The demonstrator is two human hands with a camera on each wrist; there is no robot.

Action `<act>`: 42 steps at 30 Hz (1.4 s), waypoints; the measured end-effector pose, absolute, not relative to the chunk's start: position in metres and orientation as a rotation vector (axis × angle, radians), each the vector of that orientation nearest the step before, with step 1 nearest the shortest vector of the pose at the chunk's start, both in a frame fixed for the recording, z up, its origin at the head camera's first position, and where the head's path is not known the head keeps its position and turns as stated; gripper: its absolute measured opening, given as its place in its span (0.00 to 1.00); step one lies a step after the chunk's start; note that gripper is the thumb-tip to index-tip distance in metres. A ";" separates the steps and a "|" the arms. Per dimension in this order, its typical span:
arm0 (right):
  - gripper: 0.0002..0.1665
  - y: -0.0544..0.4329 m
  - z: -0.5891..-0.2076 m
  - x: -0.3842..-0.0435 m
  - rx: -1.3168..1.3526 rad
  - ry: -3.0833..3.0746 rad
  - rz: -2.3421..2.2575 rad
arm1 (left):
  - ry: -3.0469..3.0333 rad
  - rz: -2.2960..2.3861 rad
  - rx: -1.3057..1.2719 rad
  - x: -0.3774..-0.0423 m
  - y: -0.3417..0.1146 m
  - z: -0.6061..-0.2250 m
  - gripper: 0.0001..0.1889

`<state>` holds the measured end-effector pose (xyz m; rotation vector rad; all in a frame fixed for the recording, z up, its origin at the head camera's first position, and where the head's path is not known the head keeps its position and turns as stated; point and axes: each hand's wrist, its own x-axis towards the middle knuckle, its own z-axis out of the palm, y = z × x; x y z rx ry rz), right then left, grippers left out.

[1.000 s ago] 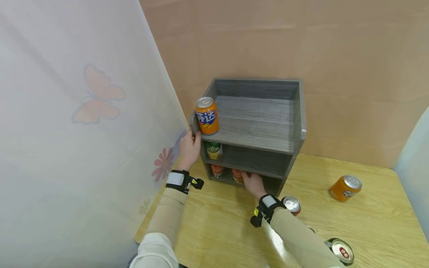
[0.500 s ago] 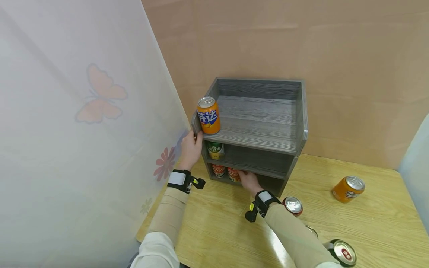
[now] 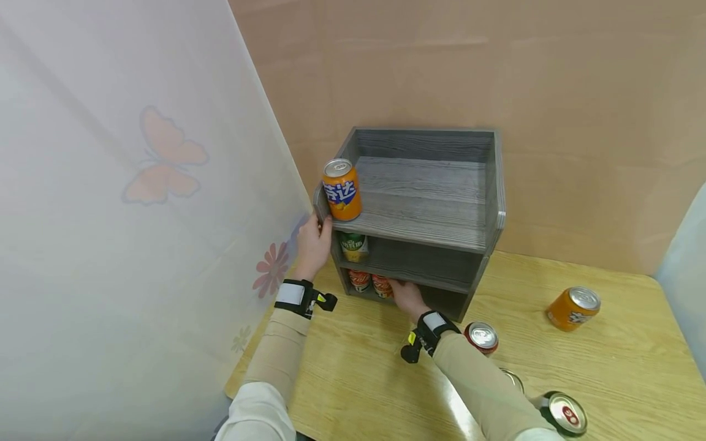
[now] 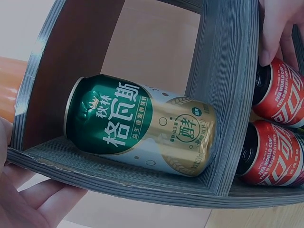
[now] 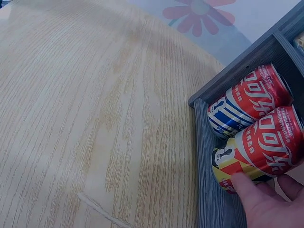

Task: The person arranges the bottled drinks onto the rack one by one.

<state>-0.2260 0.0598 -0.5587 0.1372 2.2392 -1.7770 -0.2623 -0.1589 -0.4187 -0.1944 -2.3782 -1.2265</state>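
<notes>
A grey wooden shelf unit stands on the table. My left hand grips its left side panel near the top tier, beside an orange soda can. Below that, a green and gold drink can stands on the middle tier. On the bottom tier, my right hand holds a red cola can with a yellow base, thumb on its front. This can stands right beside another red cola can with a blue-striped base, at the left wall. The right fingers are partly hidden behind the can.
Right of the shelf, an orange can stands on the wooden table. A red-rimmed can and a dark can are near my right forearm, which partly hides another can. A printed curtain hangs at left.
My right hand has moved left along the bottom tier with the cola can, closing the gap to the other cola can. My left hand stays on the shelf's side.
</notes>
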 end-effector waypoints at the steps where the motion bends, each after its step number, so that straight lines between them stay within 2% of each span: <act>1: 0.33 0.061 -0.558 -0.226 0.131 2.247 -1.765 | -2.379 -1.231 -0.198 -0.263 -0.159 -0.419 0.14; 7: 0.38 0.069 -0.554 -0.221 0.063 2.255 -1.676 | -2.375 -1.231 -0.208 -0.264 -0.159 -0.421 0.13; 15: 0.34 0.079 -0.538 -0.211 -0.037 2.326 -1.489 | -2.376 -1.238 -0.212 -0.263 -0.161 -0.420 0.13; 22: 0.36 0.098 -0.514 -0.198 -0.166 2.391 -1.284 | -2.369 -1.215 -0.212 -0.262 -0.161 -0.420 0.13; 42: 0.26 0.190 -0.452 -0.179 -0.515 2.496 -1.173 | -2.363 -1.222 -0.222 -0.263 -0.160 -0.420 0.15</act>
